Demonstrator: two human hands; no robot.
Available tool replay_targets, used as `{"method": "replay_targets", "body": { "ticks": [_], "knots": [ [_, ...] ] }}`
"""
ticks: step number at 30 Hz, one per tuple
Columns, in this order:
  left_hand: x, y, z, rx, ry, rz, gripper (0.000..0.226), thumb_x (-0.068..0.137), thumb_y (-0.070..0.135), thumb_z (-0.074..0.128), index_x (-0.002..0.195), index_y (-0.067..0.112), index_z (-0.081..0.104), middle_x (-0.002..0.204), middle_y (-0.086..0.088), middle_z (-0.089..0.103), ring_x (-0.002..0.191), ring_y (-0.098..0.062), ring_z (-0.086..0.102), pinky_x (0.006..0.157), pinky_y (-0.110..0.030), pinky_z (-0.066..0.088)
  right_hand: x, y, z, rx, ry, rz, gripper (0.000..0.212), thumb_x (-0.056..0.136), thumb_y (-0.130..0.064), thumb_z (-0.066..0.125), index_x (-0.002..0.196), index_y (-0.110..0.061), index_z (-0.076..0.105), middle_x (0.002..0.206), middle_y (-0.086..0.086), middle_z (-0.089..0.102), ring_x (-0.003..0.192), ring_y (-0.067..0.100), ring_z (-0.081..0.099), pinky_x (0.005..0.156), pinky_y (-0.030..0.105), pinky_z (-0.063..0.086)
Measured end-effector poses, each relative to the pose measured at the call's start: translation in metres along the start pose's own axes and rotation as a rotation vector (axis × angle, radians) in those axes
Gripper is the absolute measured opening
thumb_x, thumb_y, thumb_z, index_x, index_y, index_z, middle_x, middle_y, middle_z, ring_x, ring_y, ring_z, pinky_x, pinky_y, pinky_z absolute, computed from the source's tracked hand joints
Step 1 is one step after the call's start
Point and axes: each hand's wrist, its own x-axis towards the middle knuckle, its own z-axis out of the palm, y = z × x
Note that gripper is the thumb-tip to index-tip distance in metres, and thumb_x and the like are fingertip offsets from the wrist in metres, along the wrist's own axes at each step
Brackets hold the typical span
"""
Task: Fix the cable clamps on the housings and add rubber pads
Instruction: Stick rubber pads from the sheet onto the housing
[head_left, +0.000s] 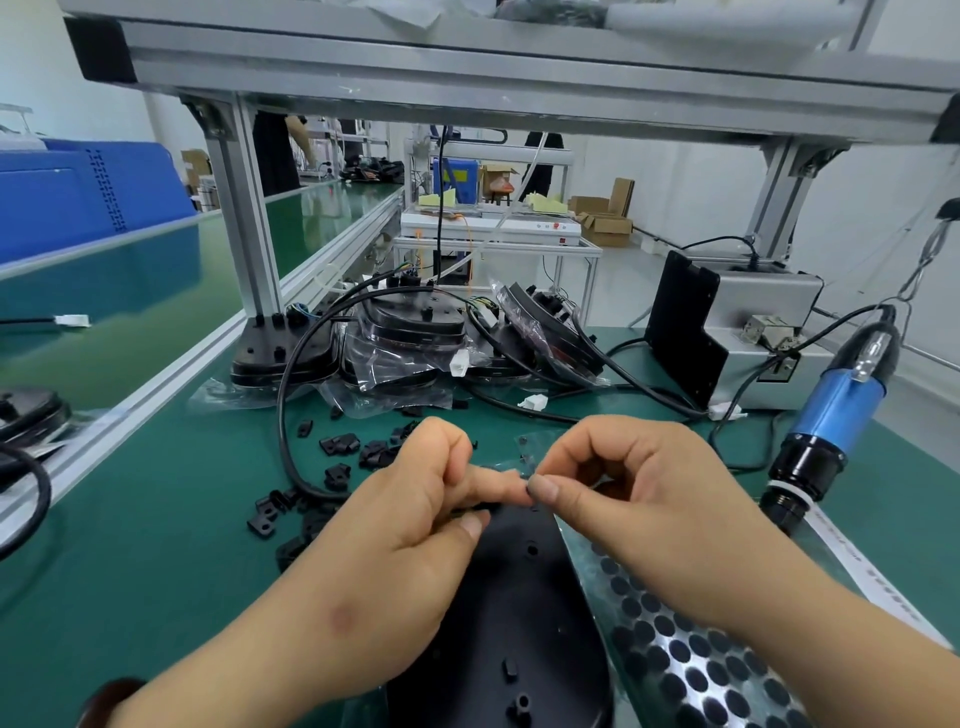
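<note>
In the lower middle of the frame a black housing lies on the green table, with its far end under both hands. The right hand has its fingers curled, and thumb and forefinger are closed tightly together on a small dark rubber pad, which is just above the far edge of the housing. The left hand is also curled. Its forefinger is stretched toward the right thumb and touches the pad, and its thumb lies at the edge of the housing on something dark (if it really pinches a piece there, I cannot tell). To the lower right, just beside the housing, lies a shiny sheet of pads with rows of round black dots. Left of the hands, loose black cable clamps are scattered on the table, and a black cable curves around them. Behind, in the middle of the frame, more housings in plastic bags are piled up. At the right edge a blue electric screwdriver hangs tilted, near a grey metal box.
</note>
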Motion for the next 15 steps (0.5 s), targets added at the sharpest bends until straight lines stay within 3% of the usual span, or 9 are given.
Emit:
{"method": "replay_targets", "body": {
  "ticks": [3,7,11,15],
  "knots": [
    [0.0,0.002,0.001,0.015,0.009,0.006,0.022,0.084,0.016,0.048,0.081,0.028,0.029,0.11,0.009,0.069,0.12,-0.011,0.055,0.097,-0.05,0.044,0.0,-0.001,0.001,-0.021,0.003,-0.029,0.015,0.08,-0.016,0.075,0.068,-0.022,0.068,0.056,-0.016,0.059,0.048,-0.001,0.049,0.049,0.009,0.036],
    [0.002,0.009,0.005,0.018,0.076,0.018,0.032,0.075,0.032,0.061,0.08,0.029,0.029,0.099,0.005,0.071,0.1,-0.009,0.066,0.086,-0.025,0.053,0.0,0.001,0.001,0.141,-0.062,0.029,0.012,0.08,-0.016,0.074,0.069,-0.016,0.07,0.053,-0.011,0.058,0.047,-0.001,0.045,0.048,0.012,0.037],
    [0.004,0.014,0.005,0.092,0.156,0.016,0.037,0.072,0.038,0.064,0.078,0.03,0.029,0.089,0.006,0.07,0.079,-0.011,0.065,0.073,-0.032,0.055,0.002,0.002,0.001,0.329,-0.122,0.085,0.015,0.085,-0.01,0.067,0.07,-0.011,0.068,0.06,0.001,0.061,0.055,0.01,0.054,0.055,0.019,0.047],
    [0.003,0.015,0.004,0.124,0.184,0.02,0.036,0.075,0.028,0.064,0.076,0.031,0.028,0.086,0.006,0.069,0.081,-0.022,0.063,0.075,-0.046,0.055,0.002,0.004,0.001,0.393,-0.109,0.101,0.021,0.091,-0.009,0.058,0.073,-0.006,0.069,0.069,0.006,0.066,0.062,0.015,0.059,0.058,0.023,0.051]
  ]
}}
